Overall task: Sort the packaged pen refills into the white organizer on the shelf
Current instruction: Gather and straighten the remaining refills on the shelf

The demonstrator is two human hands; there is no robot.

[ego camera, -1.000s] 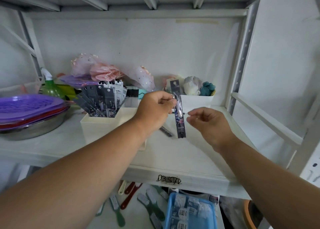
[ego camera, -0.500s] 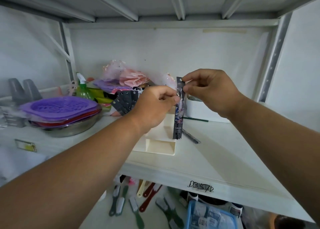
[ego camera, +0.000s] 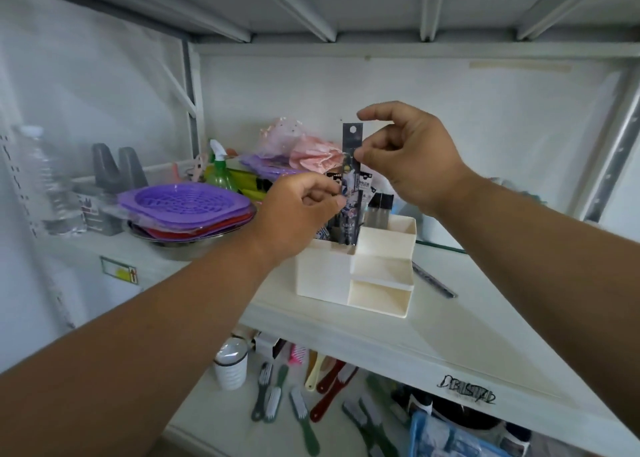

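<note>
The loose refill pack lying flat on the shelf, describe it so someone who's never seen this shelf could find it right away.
Start at the white organizer in the middle of the white shelf. Just to its right, a thin dark refill pack lies flat on the shelf board, angled toward the front edge. Unlike the packs standing upright in the organizer's tall compartment or the one held in the hands, it lies alone on the bare board.

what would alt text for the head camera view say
Two bare hands hold one packaged pen refill upright over the rear compartment of a white organizer on a shelf: the left hand pinches its middle, the right hand its upper part. Purple baskets sit to the left.
</note>
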